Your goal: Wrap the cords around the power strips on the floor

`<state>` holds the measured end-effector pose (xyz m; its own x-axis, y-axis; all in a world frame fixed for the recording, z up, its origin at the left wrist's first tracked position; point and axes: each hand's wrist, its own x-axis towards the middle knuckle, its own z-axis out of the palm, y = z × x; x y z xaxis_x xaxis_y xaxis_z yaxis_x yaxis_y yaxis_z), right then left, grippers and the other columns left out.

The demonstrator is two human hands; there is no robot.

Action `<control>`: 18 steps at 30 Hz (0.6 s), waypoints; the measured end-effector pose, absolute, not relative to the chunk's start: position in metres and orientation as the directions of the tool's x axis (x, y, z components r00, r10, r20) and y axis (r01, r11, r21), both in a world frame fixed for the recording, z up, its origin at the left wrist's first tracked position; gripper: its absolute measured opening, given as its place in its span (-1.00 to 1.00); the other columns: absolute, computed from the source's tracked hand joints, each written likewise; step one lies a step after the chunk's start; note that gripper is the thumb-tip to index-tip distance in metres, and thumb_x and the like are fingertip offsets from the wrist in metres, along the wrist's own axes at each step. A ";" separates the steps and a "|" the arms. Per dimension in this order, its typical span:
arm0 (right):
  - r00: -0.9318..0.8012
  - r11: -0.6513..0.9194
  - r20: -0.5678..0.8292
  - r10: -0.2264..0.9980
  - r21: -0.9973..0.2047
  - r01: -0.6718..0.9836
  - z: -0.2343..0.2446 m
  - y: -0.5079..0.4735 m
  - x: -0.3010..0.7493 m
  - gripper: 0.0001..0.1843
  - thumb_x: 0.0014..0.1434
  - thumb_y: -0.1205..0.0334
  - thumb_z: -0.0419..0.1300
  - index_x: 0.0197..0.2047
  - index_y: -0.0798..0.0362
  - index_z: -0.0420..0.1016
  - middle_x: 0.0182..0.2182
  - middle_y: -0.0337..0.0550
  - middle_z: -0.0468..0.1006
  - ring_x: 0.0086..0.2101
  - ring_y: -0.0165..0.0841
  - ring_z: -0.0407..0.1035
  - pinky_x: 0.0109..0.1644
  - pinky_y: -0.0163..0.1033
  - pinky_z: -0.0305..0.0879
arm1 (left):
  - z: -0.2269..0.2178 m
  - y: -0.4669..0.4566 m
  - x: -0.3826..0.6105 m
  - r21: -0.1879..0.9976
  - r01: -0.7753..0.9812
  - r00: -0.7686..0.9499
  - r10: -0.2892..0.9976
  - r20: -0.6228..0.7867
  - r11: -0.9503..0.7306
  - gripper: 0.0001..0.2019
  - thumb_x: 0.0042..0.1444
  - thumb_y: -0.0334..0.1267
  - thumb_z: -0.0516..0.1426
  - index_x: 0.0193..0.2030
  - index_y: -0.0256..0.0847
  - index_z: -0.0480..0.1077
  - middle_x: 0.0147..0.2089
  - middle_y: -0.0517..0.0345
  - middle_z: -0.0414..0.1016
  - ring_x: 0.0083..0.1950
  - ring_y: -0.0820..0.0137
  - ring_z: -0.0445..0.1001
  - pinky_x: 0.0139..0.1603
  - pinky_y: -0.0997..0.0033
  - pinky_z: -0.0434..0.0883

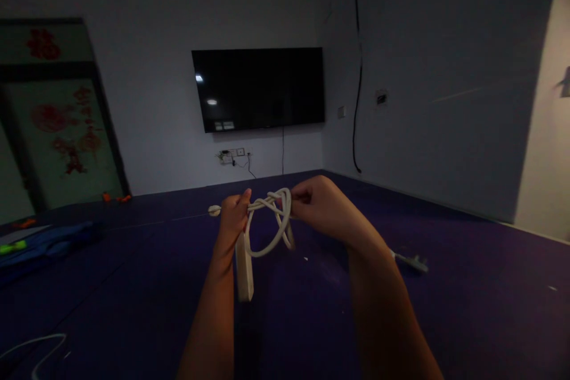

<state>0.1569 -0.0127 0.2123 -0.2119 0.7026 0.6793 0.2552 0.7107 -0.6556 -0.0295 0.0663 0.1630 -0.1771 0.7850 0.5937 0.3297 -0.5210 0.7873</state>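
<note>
Between my hands, raised in front of me, a whitish cable [286, 208] is looped and twisted over itself, with one large loop hanging down. My left hand [234, 215] is closed around the bundled cable, its thumb pointing up. A pale rounded end [214, 211] sticks out to the left of that fist. Below it hangs a long white block [244, 270] that looks like a power strip. My right hand [323, 205] pinches the cable at the right side of the loops, its fingertips partly hidden. Past my right forearm a grey plug [415, 263] shows on a pale lead.
A dark purple floor surface [294, 320] spreads below. A white cord [48, 338] lies at the lower left. Blue cloth [57, 243] with a bright green item [12, 247] is at far left, near orange pieces [116, 197]. A television [262, 89] hangs on the wall.
</note>
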 end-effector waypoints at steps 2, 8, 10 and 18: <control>-0.223 0.728 0.699 0.679 -0.605 0.322 0.215 -0.027 0.157 -0.76 -0.09 0.26 0.23 -0.72 0.12 0.44 -0.77 -0.34 0.23 -0.67 -0.57 0.02 -0.61 -0.38 -0.13 | 0.161 0.069 -0.030 0.792 0.307 -0.192 0.780 0.595 -0.528 -0.49 -0.02 0.16 0.06 -0.77 -0.14 0.08 -0.86 0.34 0.01 -0.82 0.53 0.04 -0.70 0.48 -0.02; -0.187 0.671 0.652 0.735 -0.657 0.344 0.219 -0.051 0.162 -0.81 -0.10 0.28 0.25 -0.68 0.11 0.50 -0.81 -0.32 0.25 -0.74 -0.57 0.00 -0.68 -0.36 -0.19 | 0.149 0.079 -0.032 0.819 0.254 -0.194 0.803 0.564 -0.514 -0.50 0.00 0.18 0.00 -0.75 -0.13 0.09 -0.89 0.35 0.01 -0.85 0.53 0.04 -0.73 0.50 -0.02; -0.159 0.635 0.621 0.768 -0.705 0.315 0.218 -0.047 0.165 -0.83 -0.12 0.27 0.26 -0.67 0.10 0.51 -0.80 -0.29 0.28 -0.74 -0.55 0.06 -0.69 -0.36 -0.14 | 0.146 0.083 -0.033 0.827 0.244 -0.203 0.807 0.554 -0.506 -0.50 0.00 0.18 0.00 -0.75 -0.13 0.09 -0.89 0.35 0.00 -0.86 0.53 0.03 -0.74 0.51 -0.02; 0.013 0.620 0.621 0.783 -0.783 0.044 0.217 0.001 0.157 -0.79 -0.09 0.14 0.26 -0.61 0.10 0.50 -0.64 -0.18 0.48 -0.58 -0.45 0.29 -0.49 -0.32 0.19 | 0.159 0.073 -0.042 0.863 0.198 -0.159 0.853 0.497 -0.465 -0.52 -0.06 0.22 0.06 -0.65 -0.17 0.19 -0.81 0.38 0.13 -0.81 0.47 0.26 -0.58 0.46 0.29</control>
<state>0.1569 0.0009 0.2172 0.0127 0.7835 0.6213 0.0441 0.6203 -0.7831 -0.0422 0.0727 0.1592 -0.1590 0.8533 0.4966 0.1978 -0.4652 0.8628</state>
